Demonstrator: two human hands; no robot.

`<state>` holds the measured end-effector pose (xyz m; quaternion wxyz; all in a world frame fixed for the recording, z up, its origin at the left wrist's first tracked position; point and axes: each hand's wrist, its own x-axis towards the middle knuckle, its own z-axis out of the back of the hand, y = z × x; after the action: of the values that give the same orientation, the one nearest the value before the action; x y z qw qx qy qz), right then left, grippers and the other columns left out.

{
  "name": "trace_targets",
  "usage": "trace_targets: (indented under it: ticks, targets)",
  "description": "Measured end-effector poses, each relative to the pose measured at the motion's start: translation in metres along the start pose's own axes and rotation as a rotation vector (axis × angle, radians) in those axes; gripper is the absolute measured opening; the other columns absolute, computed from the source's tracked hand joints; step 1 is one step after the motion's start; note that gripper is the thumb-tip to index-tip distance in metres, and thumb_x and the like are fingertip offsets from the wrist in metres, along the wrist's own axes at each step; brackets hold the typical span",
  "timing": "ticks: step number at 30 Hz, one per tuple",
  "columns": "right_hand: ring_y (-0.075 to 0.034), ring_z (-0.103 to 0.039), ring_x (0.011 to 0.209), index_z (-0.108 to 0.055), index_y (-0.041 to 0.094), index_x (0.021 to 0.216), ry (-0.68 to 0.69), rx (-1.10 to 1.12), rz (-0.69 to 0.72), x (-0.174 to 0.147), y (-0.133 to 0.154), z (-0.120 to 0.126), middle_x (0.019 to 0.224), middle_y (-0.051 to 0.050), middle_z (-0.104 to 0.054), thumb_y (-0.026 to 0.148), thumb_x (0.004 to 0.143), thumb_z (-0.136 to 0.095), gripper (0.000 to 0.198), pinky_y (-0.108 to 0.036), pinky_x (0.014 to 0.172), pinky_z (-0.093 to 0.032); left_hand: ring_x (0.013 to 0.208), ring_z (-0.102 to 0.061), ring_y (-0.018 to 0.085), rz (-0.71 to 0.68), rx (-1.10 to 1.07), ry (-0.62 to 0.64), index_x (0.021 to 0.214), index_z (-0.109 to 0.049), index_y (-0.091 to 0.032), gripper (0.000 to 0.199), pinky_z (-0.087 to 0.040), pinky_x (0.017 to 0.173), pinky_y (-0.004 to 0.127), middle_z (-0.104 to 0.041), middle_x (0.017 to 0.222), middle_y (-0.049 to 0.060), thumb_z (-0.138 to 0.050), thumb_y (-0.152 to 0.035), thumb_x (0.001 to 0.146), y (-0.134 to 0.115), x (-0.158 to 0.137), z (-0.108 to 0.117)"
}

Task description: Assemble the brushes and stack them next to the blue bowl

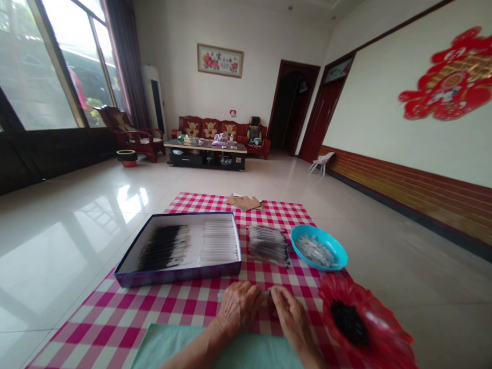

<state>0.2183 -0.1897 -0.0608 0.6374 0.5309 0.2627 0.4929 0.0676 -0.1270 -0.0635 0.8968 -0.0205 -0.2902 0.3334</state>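
My left hand (240,306) is closed around a slim clear tube like a pen barrel (221,296), whose faint end sticks out to its left. Close beside it, my right hand (290,315) pinches at the tube's other end, where a small dark tip (268,293) shows between the hands. Its exact shape is too small and blurred to tell. Beyond my hands lies a pile of clear tubes with dark ends (268,245). A shallow box (180,274) holds black slim pieces (161,246) on the left and whitish tubes (218,242) on the right.
A blue bowl (341,255) holds small clear pieces (316,250). The red flower-shaped dish (386,330) at right contains small black parts (350,322). A green cloth (163,351) lies under my forearms on the checked tablecloth (93,324). Cardboard scraps (245,201) are at the far edge.
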Motion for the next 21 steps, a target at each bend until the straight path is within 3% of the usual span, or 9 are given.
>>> trace_targets:
  ticks: [3,9,13,19,21]
  targets:
    - [-0.021,-0.065,0.068,-0.068,0.017,0.082,-0.019,-0.075,0.049,0.0011,-0.003,0.0001,0.072,-0.005,-0.07,0.046,0.08,-0.052,0.033,-0.027,0.063,-0.052,0.065,-0.052,0.014,0.0,0.001,0.011,0.075,-0.052,-0.022,0.027,-0.032,0.061,0.026,-0.056,0.068,0.0,-0.037,-0.034,0.093,0.0008,0.0008,0.0]
    - [-0.023,-0.065,0.089,-0.067,0.018,0.094,0.053,0.034,0.072,-0.0008,0.001,0.0041,0.094,-0.008,-0.071,0.039,0.08,-0.056,0.027,-0.03,0.079,-0.052,0.064,-0.052,0.014,0.005,0.003,0.025,0.074,-0.052,-0.022,0.028,-0.032,0.06,0.027,-0.056,0.068,0.0,-0.036,-0.034,0.094,-0.0001,-0.0003,0.0001]
    - [-0.025,-0.064,0.096,-0.059,0.017,0.11,0.08,0.132,0.021,-0.0015,0.0028,0.0033,0.108,-0.011,-0.067,0.04,0.077,-0.06,0.04,-0.032,0.08,-0.052,0.063,-0.052,0.014,0.006,-0.003,0.02,0.074,-0.052,-0.022,0.029,-0.032,0.06,0.027,-0.055,0.067,0.0,-0.036,-0.035,0.094,-0.001,-0.001,0.0004]
    - [-0.022,-0.065,0.07,-0.066,0.017,0.083,0.001,-0.087,0.0,0.0006,-0.0003,0.0001,0.073,-0.006,-0.07,0.048,0.083,-0.049,0.036,-0.028,0.064,-0.052,0.065,-0.052,0.014,0.001,-0.015,0.024,0.075,-0.053,-0.022,0.028,-0.032,0.061,0.026,-0.056,0.068,0.0,-0.036,-0.035,0.094,0.0015,0.0001,-0.001]
    - [-0.022,-0.065,0.072,-0.067,0.017,0.082,-0.001,-0.092,0.042,0.001,-0.0011,0.0005,0.075,-0.006,-0.07,0.047,0.082,-0.049,0.034,-0.027,0.066,-0.052,0.065,-0.053,0.014,0.002,-0.015,0.027,0.075,-0.053,-0.022,0.028,-0.032,0.061,0.026,-0.056,0.068,0.0,-0.036,-0.035,0.093,0.0019,0.0003,-0.0017]
